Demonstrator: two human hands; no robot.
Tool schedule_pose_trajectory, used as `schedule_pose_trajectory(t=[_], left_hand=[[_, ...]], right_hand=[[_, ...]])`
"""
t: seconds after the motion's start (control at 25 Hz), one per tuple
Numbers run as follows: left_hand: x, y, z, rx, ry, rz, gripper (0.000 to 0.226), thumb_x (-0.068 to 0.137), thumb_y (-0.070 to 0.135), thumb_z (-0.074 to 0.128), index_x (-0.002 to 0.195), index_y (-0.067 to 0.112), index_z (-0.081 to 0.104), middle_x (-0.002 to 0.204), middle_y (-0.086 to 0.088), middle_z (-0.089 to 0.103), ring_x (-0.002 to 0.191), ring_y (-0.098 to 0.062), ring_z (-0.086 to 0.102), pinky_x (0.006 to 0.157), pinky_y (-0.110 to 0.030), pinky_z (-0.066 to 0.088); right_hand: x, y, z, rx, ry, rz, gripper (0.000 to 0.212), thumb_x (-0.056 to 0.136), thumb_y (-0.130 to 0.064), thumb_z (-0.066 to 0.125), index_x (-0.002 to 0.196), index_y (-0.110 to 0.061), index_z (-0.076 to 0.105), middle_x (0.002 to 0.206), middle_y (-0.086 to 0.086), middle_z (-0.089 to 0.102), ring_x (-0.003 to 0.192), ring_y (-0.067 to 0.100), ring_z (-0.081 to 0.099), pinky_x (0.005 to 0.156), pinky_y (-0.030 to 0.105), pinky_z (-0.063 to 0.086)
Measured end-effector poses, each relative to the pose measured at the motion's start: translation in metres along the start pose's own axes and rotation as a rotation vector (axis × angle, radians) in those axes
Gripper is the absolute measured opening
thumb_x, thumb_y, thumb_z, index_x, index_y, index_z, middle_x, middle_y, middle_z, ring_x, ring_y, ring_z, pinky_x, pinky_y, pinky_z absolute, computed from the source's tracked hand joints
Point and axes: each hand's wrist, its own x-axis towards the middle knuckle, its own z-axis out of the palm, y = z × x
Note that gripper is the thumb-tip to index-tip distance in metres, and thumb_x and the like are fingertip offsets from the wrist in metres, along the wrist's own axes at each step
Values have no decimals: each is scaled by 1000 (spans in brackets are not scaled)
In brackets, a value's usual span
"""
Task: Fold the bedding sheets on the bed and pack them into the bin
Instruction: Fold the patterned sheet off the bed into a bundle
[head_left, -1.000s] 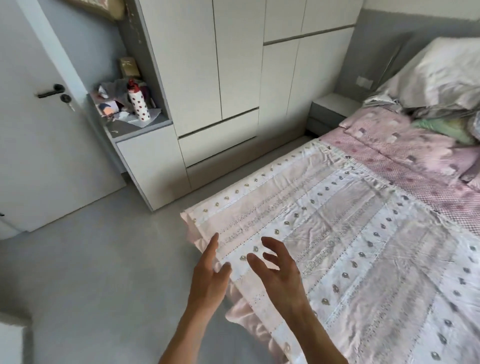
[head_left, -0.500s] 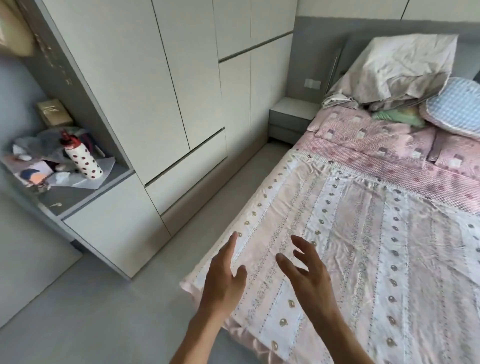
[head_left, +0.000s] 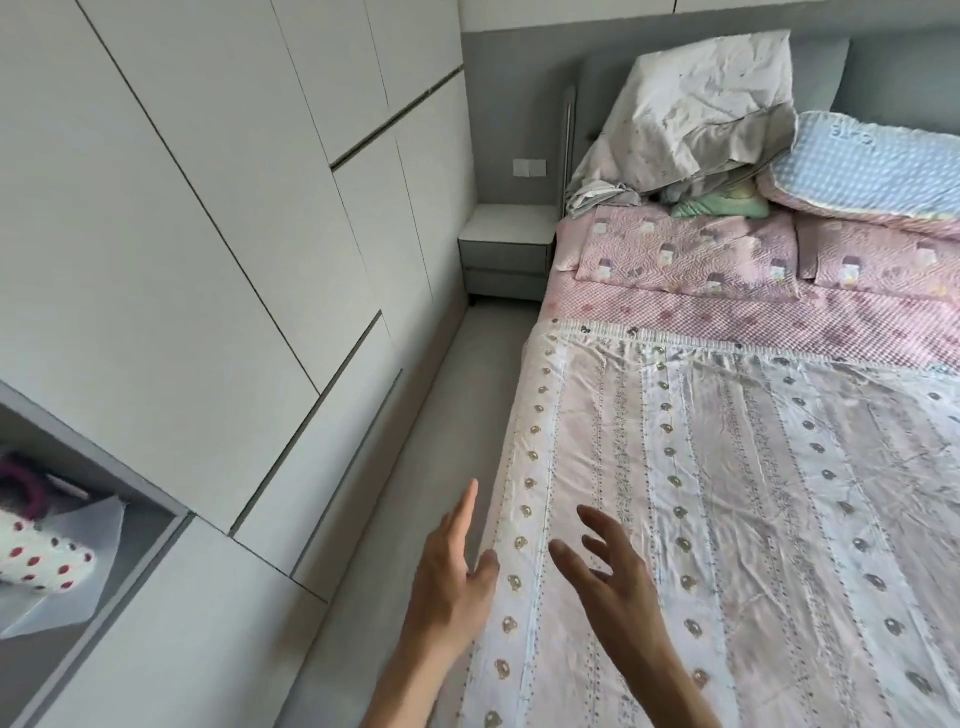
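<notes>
i see both hands low in the frame, held out over the near left edge of the bed: left hand (head_left: 451, 582) with fingers straight and together, thumb apart, right hand (head_left: 615, 587) with fingers spread and loosely bent, neither holding anything; the pale pink patterned sheet (head_left: 727, 509) lies flat across the bed, filling the lower right, and i cannot tell whether either hand touches it. crumpled grey bedding (head_left: 691, 114) and a blue pillow (head_left: 872, 166) sit upper right, white wardrobe (head_left: 208, 208) left
</notes>
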Motion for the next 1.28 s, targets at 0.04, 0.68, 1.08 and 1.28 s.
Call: schedule_pose_trajectory(t=[0.04, 0.68, 1.08, 1.28], left_hand=[[19, -1, -10, -7, -25, 17, 75, 91, 18, 56, 150, 49, 21, 154, 20, 29, 141, 1, 29, 116, -26, 28], [377, -89, -177, 19, -369, 270, 71, 91, 12, 56, 151, 36, 26, 155, 12, 33, 142, -2, 27, 116, -20, 20], [517, -37, -82, 88, -603, 344, 72, 90, 14, 55, 151, 38, 25, 155, 14, 31, 142, 1, 27, 110, -13, 20], [610, 6, -6, 157, -672, 295, 72, 91, 12, 54, 153, 35, 25, 155, 12, 33, 140, -3, 31, 98, -2, 23]], right_hand=[[10, -9, 13, 3, 32, -3, 47, 84, -47, 70, 127, -43, 51, 133, -15, 53, 122, 8, 52, 84, 22, 45], [244, -104, 240, -15, 416, 36, 53, 85, -43, 72, 134, -36, 51, 137, -20, 51, 119, 1, 51, 82, 19, 47], [362, -65, 206, -3, 611, 166, 54, 84, -47, 71, 133, -37, 50, 131, -22, 50, 112, -7, 50, 91, 33, 51], [473, -43, 152, 5, 626, 224, 60, 83, -53, 68, 136, -34, 48, 134, -20, 48, 116, 6, 51, 90, 29, 48]])
